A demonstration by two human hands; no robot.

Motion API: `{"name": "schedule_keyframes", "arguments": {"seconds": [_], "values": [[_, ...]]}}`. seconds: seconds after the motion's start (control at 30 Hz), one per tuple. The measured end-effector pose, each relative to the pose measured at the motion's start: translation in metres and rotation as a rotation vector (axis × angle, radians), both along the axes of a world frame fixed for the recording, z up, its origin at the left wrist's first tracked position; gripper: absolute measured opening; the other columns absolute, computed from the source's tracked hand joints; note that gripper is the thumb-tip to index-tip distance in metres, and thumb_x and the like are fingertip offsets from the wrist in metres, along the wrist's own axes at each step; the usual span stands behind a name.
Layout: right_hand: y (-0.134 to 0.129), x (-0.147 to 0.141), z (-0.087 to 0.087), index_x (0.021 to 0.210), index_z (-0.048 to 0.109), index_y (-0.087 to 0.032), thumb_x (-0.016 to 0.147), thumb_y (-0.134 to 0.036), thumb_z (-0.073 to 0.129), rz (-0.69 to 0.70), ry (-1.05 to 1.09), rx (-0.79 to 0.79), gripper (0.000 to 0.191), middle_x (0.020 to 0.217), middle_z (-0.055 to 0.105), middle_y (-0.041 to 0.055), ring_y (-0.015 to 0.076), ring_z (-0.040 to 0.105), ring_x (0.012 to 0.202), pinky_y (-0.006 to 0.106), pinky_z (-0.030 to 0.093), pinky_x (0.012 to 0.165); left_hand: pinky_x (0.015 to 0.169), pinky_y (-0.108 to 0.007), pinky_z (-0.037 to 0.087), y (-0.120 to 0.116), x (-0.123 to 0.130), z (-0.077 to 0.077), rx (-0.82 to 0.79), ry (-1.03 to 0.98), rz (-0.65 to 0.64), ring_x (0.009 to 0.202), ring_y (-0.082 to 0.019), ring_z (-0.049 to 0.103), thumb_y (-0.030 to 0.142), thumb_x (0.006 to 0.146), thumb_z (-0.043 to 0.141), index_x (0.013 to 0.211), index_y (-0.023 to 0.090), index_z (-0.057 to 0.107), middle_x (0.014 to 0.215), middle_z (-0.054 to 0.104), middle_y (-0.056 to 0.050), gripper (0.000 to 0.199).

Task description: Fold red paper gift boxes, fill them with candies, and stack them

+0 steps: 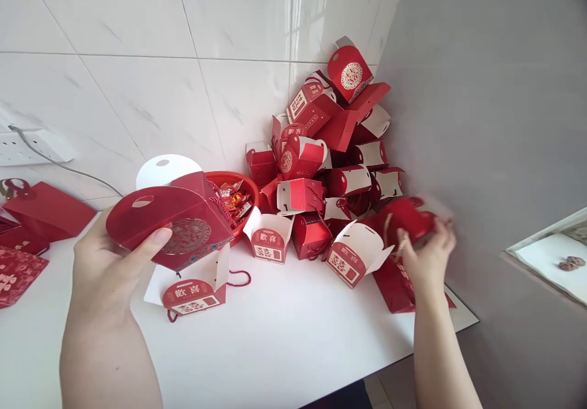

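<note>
My left hand (114, 256) grips a dark red gift box (183, 225) with a gold round emblem, tilted in the air with its rounded flaps spread. Just below it, on the white table, stands an open red and white gift box (195, 297) with a red cord. At the right end of the pile, my right hand (428, 250) is closed on a bright red gift box (410, 219), which is blurred by motion. Under that hand lies another red box (394, 283), partly covered. The right fingertips are partly smeared.
A heap of red gift boxes (300, 198) fills the corner against the tiled wall (137, 103) and grey panel (468, 121). Behind the left box sits a red basin (254, 189) of wrapped sweets (236, 198). More red boxes (50, 210) and a power socket (34, 147) are at left.
</note>
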State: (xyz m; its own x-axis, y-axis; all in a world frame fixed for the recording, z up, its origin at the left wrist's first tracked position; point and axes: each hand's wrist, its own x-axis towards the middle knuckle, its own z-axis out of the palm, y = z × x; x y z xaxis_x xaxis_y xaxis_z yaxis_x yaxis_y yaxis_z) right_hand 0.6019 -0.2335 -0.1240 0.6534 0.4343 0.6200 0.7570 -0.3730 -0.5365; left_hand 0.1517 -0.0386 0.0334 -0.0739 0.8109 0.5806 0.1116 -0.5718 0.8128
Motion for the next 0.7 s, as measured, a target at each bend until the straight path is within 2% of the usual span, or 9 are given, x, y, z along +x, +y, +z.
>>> {"name": "schedule_keyframes", "arguments": {"seconds": [0.1, 0.17, 0.27, 0.37, 0.43, 0.47, 0.53, 0.6, 0.7], "values": [[-0.007, -0.002, -0.017, 0.156, 0.019, -0.018, 0.09, -0.045, 0.051, 0.091, 0.219, -0.232, 0.077, 0.153, 0.028, 0.0222, 0.0423, 0.032, 0.14, 0.058, 0.041, 0.102, 0.09, -0.041, 0.055, 0.0, -0.001, -0.001, -0.003, 0.013, 0.015, 0.098, -0.026, 0.065, 0.026, 0.054, 0.087, 0.101, 0.023, 0.074, 0.103, 0.071, -0.005, 0.048], [-0.016, -0.011, -0.017, 0.155, 0.023, -0.022, 0.093, -0.04, 0.045, 0.07, 0.244, -0.242, 0.068, 0.153, 0.034, 0.0172, 0.0373, 0.038, 0.138, 0.055, 0.044, 0.101, 0.092, -0.043, 0.054, 0.0, -0.003, -0.001, -0.002, 0.025, 0.019, 0.098, -0.027, 0.065, 0.027, 0.055, 0.087, 0.101, 0.023, 0.074, 0.102, 0.071, -0.006, 0.048], [-0.027, -0.04, -0.002, 0.143, 0.046, -0.023, 0.095, -0.035, 0.045, -0.052, 0.115, -0.031, 0.05, 0.143, 0.049, 0.0132, 0.033, 0.049, 0.13, 0.051, 0.047, 0.1, 0.094, -0.045, 0.054, 0.002, -0.004, -0.001, 0.001, 0.048, 0.039, 0.1, -0.029, 0.065, 0.031, 0.056, 0.086, 0.101, 0.023, 0.073, 0.101, 0.071, -0.006, 0.048], [-0.026, -0.086, 0.018, 0.124, 0.058, -0.02, 0.093, -0.024, 0.051, 0.016, -0.1, 0.221, 0.032, 0.126, 0.061, 0.0135, 0.03, 0.058, 0.118, 0.05, 0.05, 0.097, 0.094, -0.046, 0.054, 0.003, -0.006, -0.001, 0.0, 0.057, 0.069, 0.102, -0.029, 0.066, 0.034, 0.056, 0.087, 0.106, 0.022, 0.072, 0.103, 0.071, -0.006, 0.053], [-0.014, -0.123, 0.031, 0.114, 0.06, -0.023, 0.092, -0.018, 0.053, 0.272, -0.171, 0.27, 0.023, 0.11, 0.066, 0.0117, 0.0297, 0.063, 0.108, 0.05, 0.052, 0.09, 0.095, -0.044, 0.053, 0.005, -0.008, -0.001, 0.005, 0.045, 0.077, 0.104, -0.028, 0.065, 0.034, 0.056, 0.087, 0.109, 0.022, 0.071, 0.106, 0.071, -0.007, 0.056], [-0.003, -0.142, 0.037, 0.112, 0.059, -0.025, 0.093, -0.016, 0.05, 0.488, -0.165, 0.248, 0.023, 0.105, 0.067, 0.0104, 0.0282, 0.066, 0.102, 0.047, 0.055, 0.083, 0.095, -0.044, 0.054, 0.006, -0.01, 0.0, 0.001, 0.04, 0.076, 0.104, -0.028, 0.065, 0.032, 0.057, 0.087, 0.11, 0.021, 0.071, 0.107, 0.071, -0.007, 0.057], [0.023, -0.181, 0.048, 0.118, 0.057, -0.024, 0.096, -0.018, 0.046, 0.906, -0.139, 0.094, 0.025, 0.1, 0.069, 0.0092, 0.0243, 0.068, 0.093, 0.04, 0.055, 0.079, 0.095, -0.043, 0.054, 0.006, -0.014, 0.0, 0.002, 0.027, 0.078, 0.103, -0.027, 0.066, 0.03, 0.057, 0.087, 0.109, 0.02, 0.071, 0.106, 0.072, -0.007, 0.056], [0.055, -0.218, 0.055, 0.128, 0.053, -0.024, 0.101, -0.031, 0.043, 1.23, -0.192, -0.153, 0.03, 0.086, 0.071, 0.0039, 0.0196, 0.068, 0.077, 0.033, 0.054, 0.073, 0.096, -0.043, 0.053, 0.006, -0.018, 0.002, 0.024, 0.002, 0.083, 0.101, -0.026, 0.066, 0.028, 0.057, 0.088, 0.107, 0.02, 0.072, 0.102, 0.072, -0.006, 0.053], [0.097, -0.265, 0.058, 0.147, 0.033, -0.021, 0.097, -0.058, 0.043, 1.335, -0.307, -0.432, 0.064, 0.078, 0.072, 0.0029, 0.0212, 0.069, 0.068, 0.03, 0.051, 0.065, 0.103, -0.046, 0.048, 0.005, -0.024, 0.005, 0.077, -0.043, 0.096, 0.103, -0.026, 0.066, 0.024, 0.056, 0.088, 0.107, 0.02, 0.074, 0.1, 0.072, -0.006, 0.053]]}}
